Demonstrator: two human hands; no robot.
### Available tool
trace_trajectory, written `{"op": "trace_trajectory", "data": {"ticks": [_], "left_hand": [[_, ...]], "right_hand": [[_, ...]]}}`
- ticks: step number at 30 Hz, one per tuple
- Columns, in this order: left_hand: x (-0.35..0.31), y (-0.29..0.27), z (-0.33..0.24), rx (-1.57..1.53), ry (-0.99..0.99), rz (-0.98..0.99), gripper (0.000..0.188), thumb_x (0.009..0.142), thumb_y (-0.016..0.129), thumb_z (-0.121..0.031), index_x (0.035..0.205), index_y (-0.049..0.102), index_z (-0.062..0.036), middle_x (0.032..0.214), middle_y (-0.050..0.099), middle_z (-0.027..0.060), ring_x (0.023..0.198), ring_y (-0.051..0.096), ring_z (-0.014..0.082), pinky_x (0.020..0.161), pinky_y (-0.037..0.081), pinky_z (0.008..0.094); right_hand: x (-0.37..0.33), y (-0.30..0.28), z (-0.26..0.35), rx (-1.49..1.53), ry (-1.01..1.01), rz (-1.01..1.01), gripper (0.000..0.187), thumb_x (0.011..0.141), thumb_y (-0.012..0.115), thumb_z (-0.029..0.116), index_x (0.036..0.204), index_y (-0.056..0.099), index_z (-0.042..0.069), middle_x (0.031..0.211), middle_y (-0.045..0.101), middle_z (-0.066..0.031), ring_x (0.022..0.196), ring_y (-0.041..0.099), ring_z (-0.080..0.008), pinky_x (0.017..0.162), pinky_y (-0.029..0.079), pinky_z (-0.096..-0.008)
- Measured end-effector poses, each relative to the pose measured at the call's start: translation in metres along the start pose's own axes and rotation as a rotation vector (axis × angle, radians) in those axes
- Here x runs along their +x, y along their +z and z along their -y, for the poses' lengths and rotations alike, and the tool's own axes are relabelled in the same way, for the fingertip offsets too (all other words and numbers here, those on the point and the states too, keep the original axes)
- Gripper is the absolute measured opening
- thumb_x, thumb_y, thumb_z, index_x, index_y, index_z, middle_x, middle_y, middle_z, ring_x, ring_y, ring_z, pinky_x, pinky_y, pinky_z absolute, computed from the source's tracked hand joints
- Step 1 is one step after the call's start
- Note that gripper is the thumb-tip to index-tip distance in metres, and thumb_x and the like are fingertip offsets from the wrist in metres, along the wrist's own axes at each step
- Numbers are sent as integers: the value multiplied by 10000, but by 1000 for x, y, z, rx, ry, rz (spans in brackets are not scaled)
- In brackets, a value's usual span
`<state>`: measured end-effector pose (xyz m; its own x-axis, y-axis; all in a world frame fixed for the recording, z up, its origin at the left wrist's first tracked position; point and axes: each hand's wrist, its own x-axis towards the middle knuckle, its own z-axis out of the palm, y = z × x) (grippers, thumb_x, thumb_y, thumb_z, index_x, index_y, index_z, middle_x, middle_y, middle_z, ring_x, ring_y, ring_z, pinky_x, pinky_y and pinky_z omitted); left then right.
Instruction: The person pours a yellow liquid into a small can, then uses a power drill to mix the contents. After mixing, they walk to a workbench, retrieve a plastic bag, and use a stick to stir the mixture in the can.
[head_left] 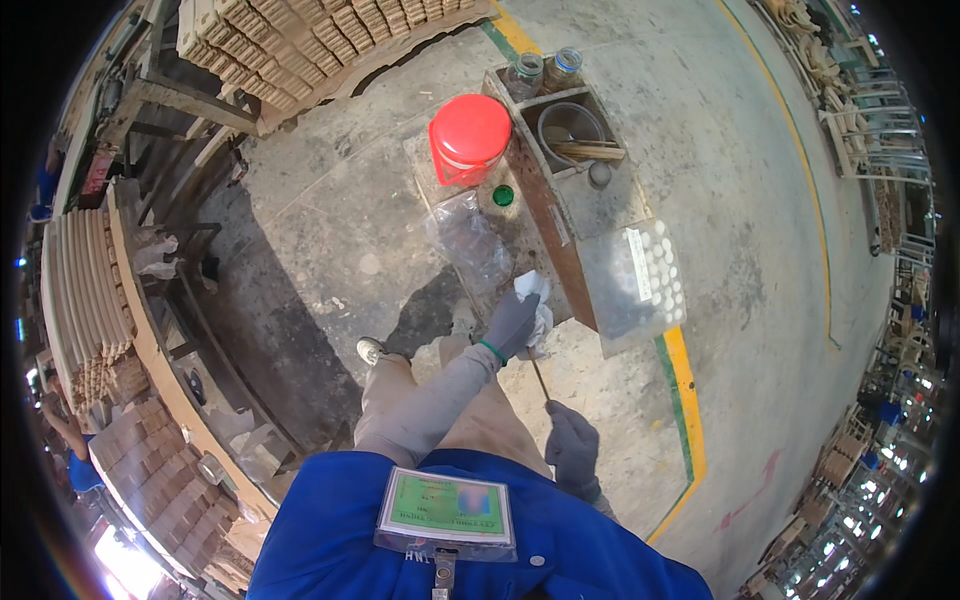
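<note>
A head-worn fisheye looks steeply down at the floor [750,200], its edges seemingly blurred.

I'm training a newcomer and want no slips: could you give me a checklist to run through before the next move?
1. Left hand gripping the cloth: ok.
2. Right hand gripping the rod: ok.
3. Rod's far end inside the cloth: cannot tell, too small to see.
4. Gloves on both hands: ok.
5. Red bucket covered: ok.
6. Both jars upright in the box: ok.
</note>
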<state>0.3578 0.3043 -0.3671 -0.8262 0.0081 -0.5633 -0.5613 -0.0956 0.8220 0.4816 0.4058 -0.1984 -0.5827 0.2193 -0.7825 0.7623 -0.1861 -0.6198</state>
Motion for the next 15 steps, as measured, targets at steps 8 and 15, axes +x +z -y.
{"op": "trace_trajectory", "data": {"ticks": [8,15], "left_hand": [[-39,-3,-31,-353,-73,58,310,894,550,-248,1104,541,-20,935,612,50,846,583,158,752,461,281],[-6,-48,-30,-5,112,-101,362,851,564,-183,1164,487,-18,1055,594,122,989,563,228,859,436,357]], "right_hand": [[10,2,24,17,-171,-73,280,920,486,105,1125,560,-70,523,427,34,415,360,-40,370,284,-211],[3,35,-13,-140,-79,173,227,905,537,146,1050,619,-7,555,427,62,463,363,-13,418,287,-191]]}}
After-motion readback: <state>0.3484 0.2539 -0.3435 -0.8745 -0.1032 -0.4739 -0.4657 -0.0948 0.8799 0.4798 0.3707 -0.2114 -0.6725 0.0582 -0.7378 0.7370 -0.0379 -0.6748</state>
